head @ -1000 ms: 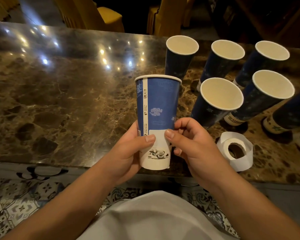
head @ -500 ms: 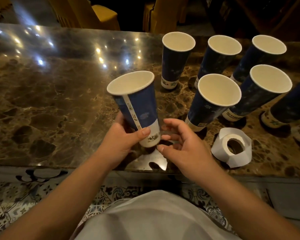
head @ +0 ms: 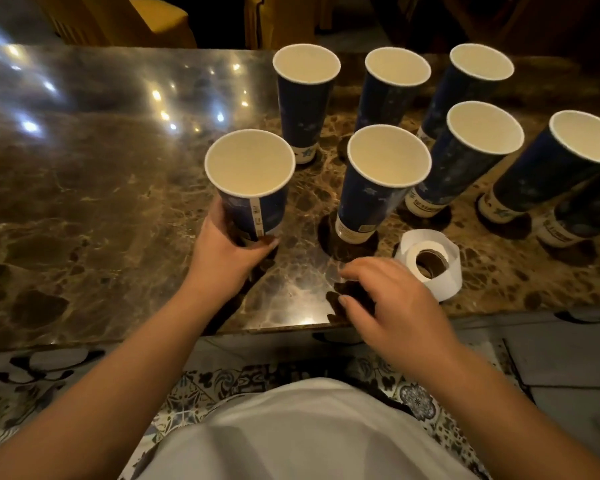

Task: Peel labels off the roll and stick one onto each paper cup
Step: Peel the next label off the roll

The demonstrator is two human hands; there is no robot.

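My left hand (head: 227, 258) grips the lower part of a tall blue paper cup (head: 252, 188), which stands upright on the marble table (head: 84, 202) left of the other cups. My fingers hide its base and any label on it. My right hand (head: 383, 299) hovers over the table's front edge with fingers spread, holding nothing, just left of the white label roll (head: 430, 261). The roll lies flat with a loose strip curling around it. Several more blue cups stand upright behind it, the nearest one (head: 378, 188) right of the held cup.
Rows of blue cups (head: 465, 157) fill the right half of the table up to its far edge. The left half is bare glossy marble with light reflections. Yellow chairs (head: 160, 19) stand beyond the table. A patterned tile floor (head: 222, 382) lies below the near edge.
The cup went from held up in both hands to standing on the table. My right hand let go of it and moved right toward the label roll.
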